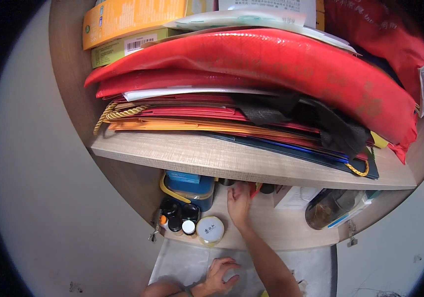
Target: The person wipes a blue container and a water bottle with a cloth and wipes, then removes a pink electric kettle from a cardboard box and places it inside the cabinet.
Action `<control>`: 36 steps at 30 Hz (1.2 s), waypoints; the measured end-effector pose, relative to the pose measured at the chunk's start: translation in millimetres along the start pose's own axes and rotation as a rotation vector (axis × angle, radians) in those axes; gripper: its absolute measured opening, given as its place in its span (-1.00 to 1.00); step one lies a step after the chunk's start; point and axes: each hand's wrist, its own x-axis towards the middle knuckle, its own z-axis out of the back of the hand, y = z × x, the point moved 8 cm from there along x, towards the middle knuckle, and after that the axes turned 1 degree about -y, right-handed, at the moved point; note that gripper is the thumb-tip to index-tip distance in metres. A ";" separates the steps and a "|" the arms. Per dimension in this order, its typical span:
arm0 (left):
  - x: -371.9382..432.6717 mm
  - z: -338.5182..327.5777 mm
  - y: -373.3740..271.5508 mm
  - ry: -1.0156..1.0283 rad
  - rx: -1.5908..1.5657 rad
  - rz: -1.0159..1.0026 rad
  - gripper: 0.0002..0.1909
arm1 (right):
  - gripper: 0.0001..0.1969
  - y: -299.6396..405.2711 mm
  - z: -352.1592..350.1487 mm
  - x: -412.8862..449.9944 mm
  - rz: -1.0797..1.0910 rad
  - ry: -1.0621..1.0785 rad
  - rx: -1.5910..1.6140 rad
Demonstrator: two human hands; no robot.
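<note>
My right hand [238, 196] reaches onto the lower shelf [271, 230] of a cabinet, beside a red packet [253, 189] and a dark round item [226, 182]. Its fingers are partly in the shade of the upper shelf, so whether they grip anything cannot be told. Below the shelf's front edge, my left hand [222, 274] hangs with fingers curled and apart, holding nothing. A round tub with a white lid [210, 229] stands left of my right forearm. Several small jars with black lids [190, 212], one with a white lid [188, 227], and an orange-capped bottle [163, 219] are grouped beside it.
The upper shelf [160, 152] overhangs the hand, stacked with folded paper bags [197, 125], a red bag [256, 55] and boxes [134, 18]. A blue container with a yellow handle [206, 191] stands at the left; a clear brown-tinted container [323, 209] lies right. Open doors [30, 167] flank both sides.
</note>
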 end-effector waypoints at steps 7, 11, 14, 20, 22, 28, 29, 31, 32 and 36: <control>11.6 -17.9 -21.0 0.071 -0.005 -0.097 -0.62 | -0.51 -36.0 123.1 43.0 0.185 -0.490 -0.181; 12.6 -8.0 -2.8 0.039 -0.087 0.043 -0.61 | -0.75 -39.8 146.1 5.1 -0.051 -0.290 0.483; 11.8 -2.5 1.5 0.013 -0.119 0.113 -0.60 | -0.77 -1.9 189.8 -47.6 -0.083 -0.313 0.617; 7.6 -15.7 3.4 0.059 -0.123 0.115 -0.63 | -0.78 -39.2 241.1 -97.4 -0.208 -0.171 0.354; 6.2 -19.2 6.7 0.074 -0.094 0.158 -0.65 | -0.71 -47.2 243.2 -106.8 -0.265 -0.083 0.241; -0.8 -34.1 9.8 0.163 -0.163 0.124 -0.69 | -0.24 14.2 153.9 -64.9 0.084 -0.073 -0.193; 1.4 -37.5 9.5 0.174 -0.167 0.118 -0.69 | -0.15 30.8 146.7 -57.0 0.338 -0.258 -0.436; 0.9 -37.8 12.3 0.199 -0.148 0.138 -0.69 | -0.15 27.8 120.2 -29.4 0.259 -0.303 -0.406; 1.0 -36.5 13.4 0.206 -0.148 0.142 -0.69 | -0.14 22.0 117.4 -20.2 0.185 -0.345 -0.379; 7.7 -36.4 18.6 0.200 -0.133 0.171 -0.63 | -0.32 -16.3 119.1 -7.6 -0.040 -0.124 -0.287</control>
